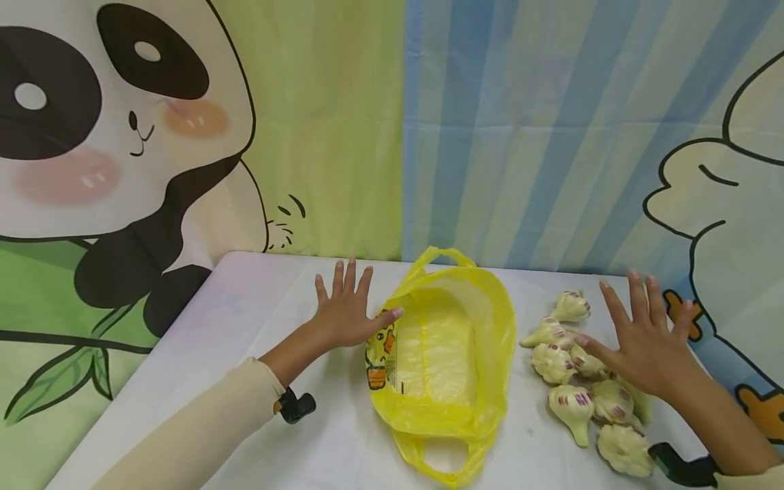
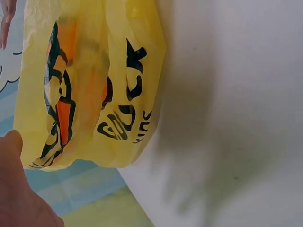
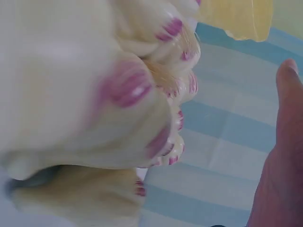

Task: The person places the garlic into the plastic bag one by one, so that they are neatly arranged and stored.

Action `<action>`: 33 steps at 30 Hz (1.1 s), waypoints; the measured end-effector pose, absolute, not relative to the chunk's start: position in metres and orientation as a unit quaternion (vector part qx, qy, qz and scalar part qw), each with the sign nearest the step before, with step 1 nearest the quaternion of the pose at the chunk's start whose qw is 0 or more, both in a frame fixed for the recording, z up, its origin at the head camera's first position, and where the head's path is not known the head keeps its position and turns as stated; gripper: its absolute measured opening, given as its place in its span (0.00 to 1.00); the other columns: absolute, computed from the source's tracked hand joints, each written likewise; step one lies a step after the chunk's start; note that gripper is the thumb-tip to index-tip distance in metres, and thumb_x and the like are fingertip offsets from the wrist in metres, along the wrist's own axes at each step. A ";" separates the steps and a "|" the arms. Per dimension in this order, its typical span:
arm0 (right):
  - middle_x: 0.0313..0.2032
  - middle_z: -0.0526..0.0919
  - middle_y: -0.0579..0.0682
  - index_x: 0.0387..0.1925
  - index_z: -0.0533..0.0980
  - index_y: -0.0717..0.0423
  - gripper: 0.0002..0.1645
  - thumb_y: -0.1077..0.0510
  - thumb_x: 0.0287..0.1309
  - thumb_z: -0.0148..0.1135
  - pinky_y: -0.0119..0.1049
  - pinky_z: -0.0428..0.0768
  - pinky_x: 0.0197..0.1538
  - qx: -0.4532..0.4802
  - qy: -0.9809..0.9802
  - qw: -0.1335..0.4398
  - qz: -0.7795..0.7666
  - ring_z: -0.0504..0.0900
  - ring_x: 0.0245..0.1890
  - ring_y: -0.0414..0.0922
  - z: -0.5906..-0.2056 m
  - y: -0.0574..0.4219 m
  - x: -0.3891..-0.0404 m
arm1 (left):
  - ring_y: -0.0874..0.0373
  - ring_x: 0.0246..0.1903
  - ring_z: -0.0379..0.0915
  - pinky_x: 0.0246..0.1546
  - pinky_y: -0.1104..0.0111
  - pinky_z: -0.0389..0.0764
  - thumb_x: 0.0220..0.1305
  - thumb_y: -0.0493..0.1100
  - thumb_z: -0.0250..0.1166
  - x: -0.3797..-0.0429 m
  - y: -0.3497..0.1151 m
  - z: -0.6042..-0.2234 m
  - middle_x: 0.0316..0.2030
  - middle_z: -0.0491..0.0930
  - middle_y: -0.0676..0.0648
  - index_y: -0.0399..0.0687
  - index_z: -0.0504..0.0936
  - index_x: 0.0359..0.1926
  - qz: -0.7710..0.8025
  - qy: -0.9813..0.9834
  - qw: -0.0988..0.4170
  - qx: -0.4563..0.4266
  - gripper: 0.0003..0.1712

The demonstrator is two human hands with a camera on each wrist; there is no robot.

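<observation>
A yellow plastic bag (image 1: 450,415) stands on the table with its mouth spread wide and its two handles at the far and near ends. Beside its left rim is my left hand (image 1: 349,309), fingers spread, the thumb tip overlapping the bag's edge in the head view. Dark lettering and orange print show on the bag's side (image 2: 90,85) in the left wrist view. My right hand (image 1: 652,347) hovers with spread fingers over a pile of garlic bulbs (image 1: 571,408) to the right of the bag. Purple-streaked garlic bulbs (image 3: 128,109) fill much of the right wrist view. Neither hand holds anything.
The white table (image 1: 257,422) reaches back to a cloth backdrop (image 1: 527,129) printed with a panda and stripes. Black wrist cameras (image 1: 297,406) sit on both wrists, the right one close by the nearest bulb.
</observation>
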State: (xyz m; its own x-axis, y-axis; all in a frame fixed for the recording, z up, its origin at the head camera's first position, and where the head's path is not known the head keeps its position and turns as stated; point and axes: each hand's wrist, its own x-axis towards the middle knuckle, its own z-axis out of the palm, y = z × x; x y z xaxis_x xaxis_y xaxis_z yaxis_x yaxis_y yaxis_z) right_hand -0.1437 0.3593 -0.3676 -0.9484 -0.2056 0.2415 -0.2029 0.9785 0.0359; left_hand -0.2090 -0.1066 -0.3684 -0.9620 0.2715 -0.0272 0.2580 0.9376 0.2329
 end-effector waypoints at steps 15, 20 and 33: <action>0.74 0.42 0.64 0.69 0.61 0.62 0.45 0.61 0.53 0.73 0.79 0.37 0.55 0.105 -0.940 0.175 0.273 0.41 0.69 0.71 -0.392 0.359 -0.070 | 0.43 0.71 0.47 0.64 0.43 0.55 0.63 0.70 0.57 -0.197 -0.101 -0.394 0.73 0.52 0.40 0.48 0.44 0.77 0.379 0.917 0.071 0.104 0.54; 0.70 0.44 0.70 0.66 0.63 0.66 0.41 0.59 0.56 0.72 0.76 0.59 0.48 0.037 -0.949 0.132 0.284 0.48 0.63 0.73 -0.409 0.361 -0.051 | 0.42 0.69 0.54 0.62 0.44 0.61 0.67 0.63 0.58 -0.187 -0.096 -0.405 0.73 0.54 0.43 0.51 0.43 0.77 0.421 0.899 0.096 0.076 0.50; 0.68 0.52 0.52 0.70 0.61 0.59 0.48 0.58 0.50 0.76 0.16 0.66 0.34 -0.023 -0.931 0.148 0.334 0.58 0.53 0.28 -0.465 0.366 -0.020 | 0.45 0.72 0.46 0.66 0.45 0.53 0.68 0.62 0.57 -0.182 -0.086 -0.405 0.74 0.49 0.46 0.51 0.44 0.77 0.534 0.839 0.083 0.065 0.48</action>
State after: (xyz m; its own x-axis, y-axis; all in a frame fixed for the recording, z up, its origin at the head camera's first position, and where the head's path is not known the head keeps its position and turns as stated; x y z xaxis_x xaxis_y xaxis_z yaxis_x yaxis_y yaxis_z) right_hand -0.0200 0.3659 -0.4648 -0.9549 0.1422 0.2607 -0.0558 0.7764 -0.6278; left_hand -0.1816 -0.0856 -0.4051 -0.9778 0.1979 -0.0690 0.0213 0.4214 0.9066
